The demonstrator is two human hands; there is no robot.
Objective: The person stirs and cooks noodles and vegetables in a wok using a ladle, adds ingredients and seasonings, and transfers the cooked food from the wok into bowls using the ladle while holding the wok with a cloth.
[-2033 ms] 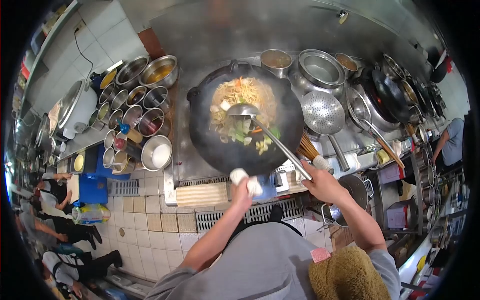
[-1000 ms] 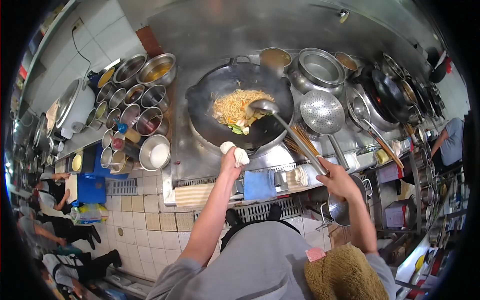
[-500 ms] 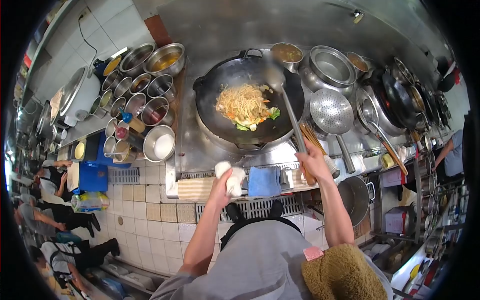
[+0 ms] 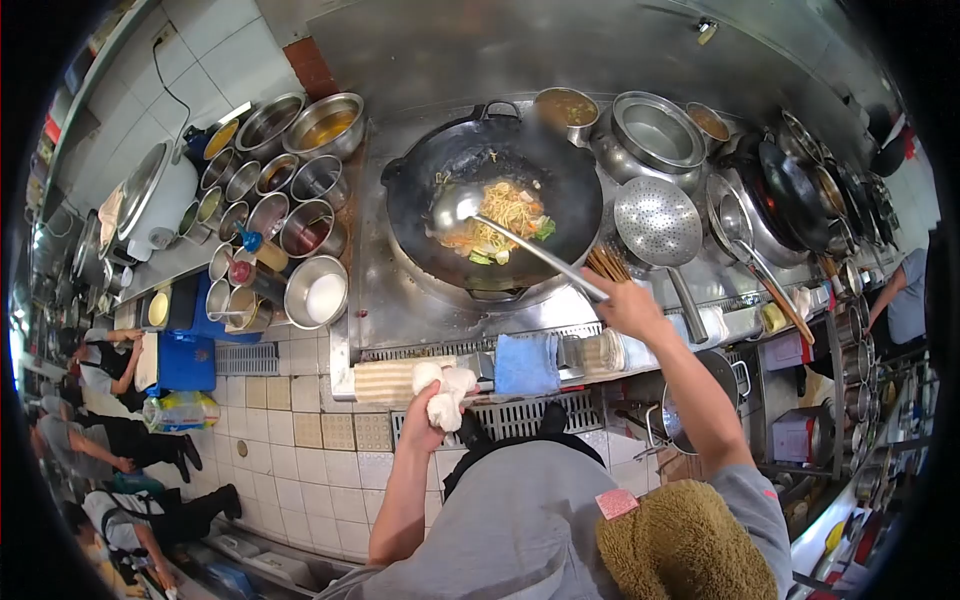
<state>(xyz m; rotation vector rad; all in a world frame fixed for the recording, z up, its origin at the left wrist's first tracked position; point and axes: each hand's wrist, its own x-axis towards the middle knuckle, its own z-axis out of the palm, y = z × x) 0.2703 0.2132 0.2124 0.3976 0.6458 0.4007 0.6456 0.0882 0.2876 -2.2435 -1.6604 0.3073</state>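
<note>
My right hand (image 4: 630, 303) is closed around the handle of a long metal ladle (image 4: 540, 257), which reaches into a large black wok (image 4: 575, 210). The ladle's round bowl rests over the left side of a heap of fried noodles (image 4: 508, 212), hiding part of them. Bits of green leaf and orange vegetable show at the lower edge of the heap. In front of the stove, my left hand (image 4: 420, 428) grips a bunched white cloth (image 4: 447, 397), apart from the wok.
Several metal pots of sauces (image 4: 312, 230) crowd the left counter, beside a bowl of white powder (image 4: 318, 292). Right of the wok lie a perforated skimmer (image 4: 657, 222) and a bamboo brush (image 4: 606, 263). A blue cloth (image 4: 527, 363) hangs on the stove's edge. Other people stand at far left and right.
The ladle's bowl has swung from the wok's upper right down and left onto the noodles, which are now more bunched together. My left hand has drawn slightly down and left with the cloth.
</note>
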